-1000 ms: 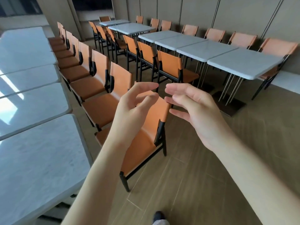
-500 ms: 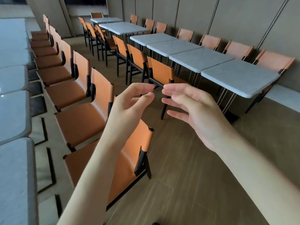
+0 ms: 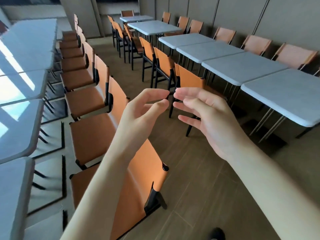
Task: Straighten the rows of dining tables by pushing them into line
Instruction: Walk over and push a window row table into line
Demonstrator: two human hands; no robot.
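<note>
Two rows of grey-topped dining tables flank an aisle. The left row (image 3: pixel 19 122) runs along the left edge; the right row (image 3: pixel 242 66) runs along the far wall, its nearest table (image 3: pixel 284 94) at the right. Both my hands are raised in the air over the aisle and touch nothing. My left hand (image 3: pixel 143 115) has loosely curved fingers, thumb near the index tip, holding nothing. My right hand (image 3: pixel 207 116) faces it with relaxed, nearly straight fingers. Their fingertips almost meet.
Orange chairs with black frames line both rows: the nearest chair (image 3: pixel 138 179) stands just under my left forearm, another chair (image 3: pixel 188 78) behind my hands. More chairs (image 3: pixel 256 44) back against the wall. Brown wood floor (image 3: pixel 199 187) forms the aisle.
The view has moved forward and right along the aisle, so the left tables slid toward the frame edge. Both hands stay raised in the same pose, fingertips slightly closer.
</note>
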